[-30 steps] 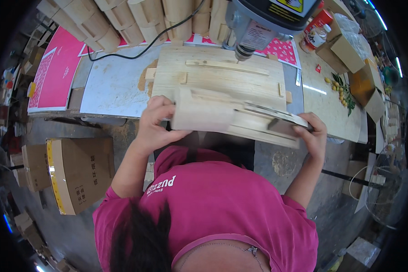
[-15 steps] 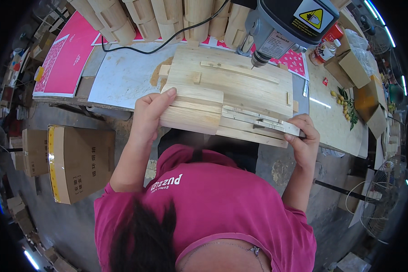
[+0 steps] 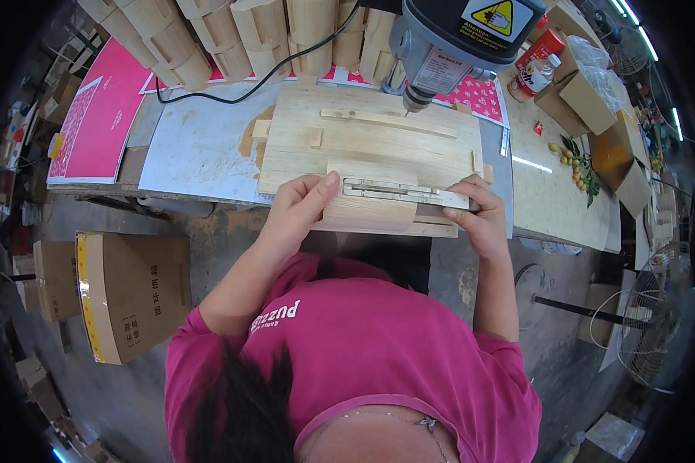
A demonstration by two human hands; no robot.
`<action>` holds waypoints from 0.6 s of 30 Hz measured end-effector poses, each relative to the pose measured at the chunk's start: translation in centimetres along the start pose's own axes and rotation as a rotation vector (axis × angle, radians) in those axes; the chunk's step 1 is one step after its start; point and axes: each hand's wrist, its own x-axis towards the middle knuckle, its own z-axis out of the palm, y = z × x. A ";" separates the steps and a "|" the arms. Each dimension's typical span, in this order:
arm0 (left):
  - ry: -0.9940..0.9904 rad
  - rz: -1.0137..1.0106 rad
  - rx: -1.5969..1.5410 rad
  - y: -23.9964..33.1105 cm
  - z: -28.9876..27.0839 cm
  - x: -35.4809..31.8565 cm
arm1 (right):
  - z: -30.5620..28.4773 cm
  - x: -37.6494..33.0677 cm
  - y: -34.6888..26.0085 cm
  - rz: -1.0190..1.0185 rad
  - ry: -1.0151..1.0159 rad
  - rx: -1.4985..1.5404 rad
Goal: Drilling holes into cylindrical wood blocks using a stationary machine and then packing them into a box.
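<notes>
My left hand (image 3: 300, 207) grips the left end of a stack of thin pale wooden pieces (image 3: 378, 202), thumb on top. My right hand (image 3: 477, 216) holds the stack's right end. The stack rests on the near edge of a large wooden jig board (image 3: 363, 139) that has raised strips and small stop blocks. A drill press head (image 3: 455, 42) with its bit hangs over the far right part of the board, apart from the stack.
Curved wooden parts (image 3: 232, 35) stand in rows behind the board. Pink sheets (image 3: 93, 123) lie at the left, a black cable (image 3: 232, 92) crosses the bench. Cardboard boxes (image 3: 594, 116), a red can and small yellow fruits (image 3: 575, 162) sit right. A carton (image 3: 131, 293) stands on the floor.
The stack of wooden pieces has come down from a raised, tilted position and now lies flat on the board's near edge. Both hands moved with it and still hold its ends.
</notes>
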 end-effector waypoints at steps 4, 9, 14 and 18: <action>-0.049 0.097 0.221 -1.0 -0.6 0.8 | 0.5 -0.4 1.0 -0.051 0.035 -0.071; -0.085 0.369 0.323 -2.6 -0.9 2.3 | -0.1 0.6 3.4 -0.092 0.103 -0.121; 0.051 0.783 0.944 -4.4 -0.7 3.6 | -0.1 1.5 4.1 -0.153 0.188 -0.415; 0.179 0.913 1.185 -5.4 -0.2 5.1 | -0.7 2.3 5.2 -0.092 0.334 -0.537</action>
